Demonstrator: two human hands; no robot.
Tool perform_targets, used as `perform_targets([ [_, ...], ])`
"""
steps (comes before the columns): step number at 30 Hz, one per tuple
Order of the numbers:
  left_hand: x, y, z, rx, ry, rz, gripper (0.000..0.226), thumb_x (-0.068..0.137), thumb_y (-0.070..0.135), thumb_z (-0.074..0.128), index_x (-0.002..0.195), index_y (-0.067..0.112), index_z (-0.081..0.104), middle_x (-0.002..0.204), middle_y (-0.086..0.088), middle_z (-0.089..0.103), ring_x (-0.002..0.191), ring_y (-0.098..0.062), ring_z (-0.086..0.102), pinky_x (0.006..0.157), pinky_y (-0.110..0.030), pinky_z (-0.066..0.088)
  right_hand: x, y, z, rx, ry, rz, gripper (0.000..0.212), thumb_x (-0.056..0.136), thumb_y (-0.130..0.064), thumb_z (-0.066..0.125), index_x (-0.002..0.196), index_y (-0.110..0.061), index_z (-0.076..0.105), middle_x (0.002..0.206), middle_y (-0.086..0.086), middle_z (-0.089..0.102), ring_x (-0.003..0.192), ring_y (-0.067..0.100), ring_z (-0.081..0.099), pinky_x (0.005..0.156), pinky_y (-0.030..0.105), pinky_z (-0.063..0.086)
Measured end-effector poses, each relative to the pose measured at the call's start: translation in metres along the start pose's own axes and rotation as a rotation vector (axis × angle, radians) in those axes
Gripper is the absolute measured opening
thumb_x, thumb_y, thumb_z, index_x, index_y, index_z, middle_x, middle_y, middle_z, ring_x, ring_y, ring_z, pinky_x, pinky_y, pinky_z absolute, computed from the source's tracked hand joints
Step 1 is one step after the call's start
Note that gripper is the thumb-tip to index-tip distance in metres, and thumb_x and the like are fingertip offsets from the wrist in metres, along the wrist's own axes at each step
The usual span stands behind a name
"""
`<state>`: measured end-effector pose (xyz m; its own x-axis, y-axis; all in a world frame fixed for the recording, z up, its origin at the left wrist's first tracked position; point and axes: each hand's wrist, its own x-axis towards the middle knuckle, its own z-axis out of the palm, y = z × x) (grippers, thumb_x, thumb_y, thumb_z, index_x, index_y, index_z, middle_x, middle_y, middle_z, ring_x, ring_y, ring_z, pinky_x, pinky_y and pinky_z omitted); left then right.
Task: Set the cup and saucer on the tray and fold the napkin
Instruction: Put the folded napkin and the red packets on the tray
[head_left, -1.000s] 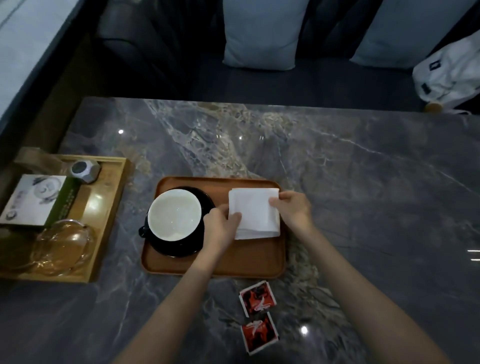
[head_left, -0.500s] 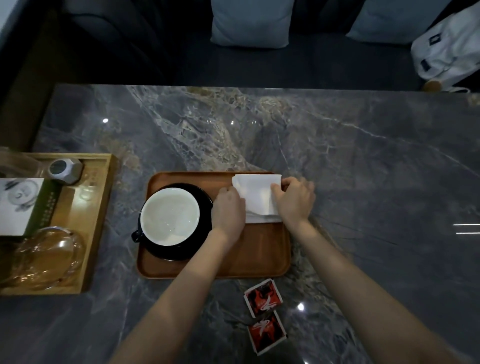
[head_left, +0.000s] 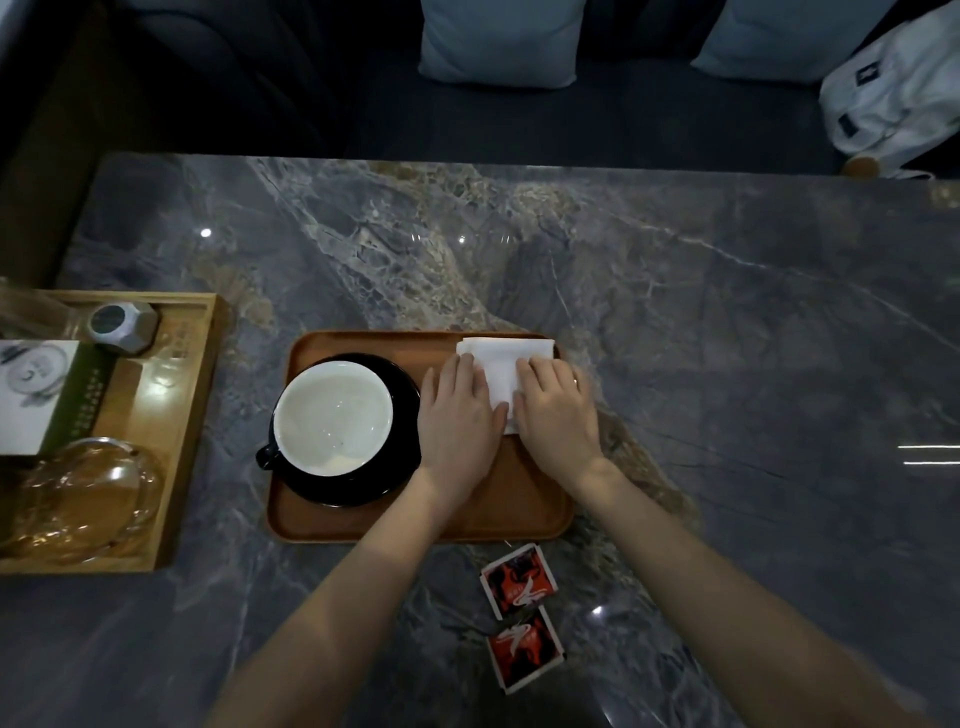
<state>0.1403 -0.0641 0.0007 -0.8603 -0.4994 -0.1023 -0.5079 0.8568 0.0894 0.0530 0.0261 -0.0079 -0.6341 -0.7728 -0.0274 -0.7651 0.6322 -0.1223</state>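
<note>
Left hand (head_left: 457, 415) and right hand (head_left: 558, 410) flat, palms down, pressing white folded paper napkin (head_left: 501, 364) at far right of brown wooden tray (head_left: 415, 525); black cup (head_left: 332, 418) on black saucer (head_left: 400, 467) at left

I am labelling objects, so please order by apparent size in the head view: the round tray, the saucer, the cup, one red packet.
1. Tray, largest.
2. Saucer.
3. Cup; it covers much of the saucer.
4. Red packet, smallest, although it lies nearer the camera.
</note>
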Motion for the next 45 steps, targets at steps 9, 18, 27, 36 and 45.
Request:
perform_targets([
  [9,-0.007,0.006,-0.006,0.049,-0.067,-0.007,0.052,0.091,0.039,0.044,0.13,0.005,0.047,0.148,-0.014,0.034,0.139,-0.028,0.025,0.11,-0.045,0.026,-0.005,-0.003,-0.025,-0.057,-0.196,-0.034,0.033,0.092,-0.024,0.04,0.12,-0.011,0.052,0.122,0.007,0.056,0.117,0.026,0.047,0.103,0.045,0.033],
  [18,-0.06,-0.004,-0.039,-0.398,-0.095,-0.009,0.025,0.09,0.022,0.046,0.103,0.013,0.066,0.106,-0.007,0.066,0.1,-0.028,0.059,0.077,-0.039,0.049,-0.052,0.001,-0.054,0.382,-0.176,0.042,0.024,0.088,-0.014,0.05,0.108,-0.01,0.062,0.109,0.011,0.065,0.103,0.029,0.058,0.083,0.036,0.045],
  [27,-0.14,0.006,-0.02,-0.573,-0.159,-0.061,0.014,0.084,0.026,0.06,0.092,0.016,0.067,0.091,-0.005,0.067,0.087,-0.024,0.062,0.074,-0.037,0.051,-0.137,0.009,-0.033,0.565,-0.226,0.095,0.012,0.084,-0.018,0.061,0.093,-0.016,0.068,0.094,0.005,0.072,0.086,0.02,0.065,0.08,0.039,0.052],
  [36,-0.205,0.028,0.03,-0.439,-0.062,-0.1,0.059,0.076,0.039,0.068,0.124,0.007,0.053,0.123,-0.011,0.055,0.114,-0.028,0.05,0.093,-0.038,0.044,-0.181,-0.008,0.004,0.333,-0.088,0.262,0.033,0.082,-0.038,0.061,0.099,-0.01,0.065,0.101,0.009,0.062,0.099,0.026,0.054,0.082,0.038,0.043],
  [45,-0.194,0.043,0.036,-0.467,0.03,-0.258,0.052,0.086,0.029,0.059,0.132,0.009,0.046,0.128,-0.011,0.05,0.117,-0.029,0.044,0.094,-0.039,0.039,-0.19,-0.025,0.01,0.299,0.001,0.257,0.042,0.08,-0.039,0.064,0.108,-0.008,0.063,0.107,0.011,0.059,0.105,0.029,0.052,0.088,0.041,0.041],
])
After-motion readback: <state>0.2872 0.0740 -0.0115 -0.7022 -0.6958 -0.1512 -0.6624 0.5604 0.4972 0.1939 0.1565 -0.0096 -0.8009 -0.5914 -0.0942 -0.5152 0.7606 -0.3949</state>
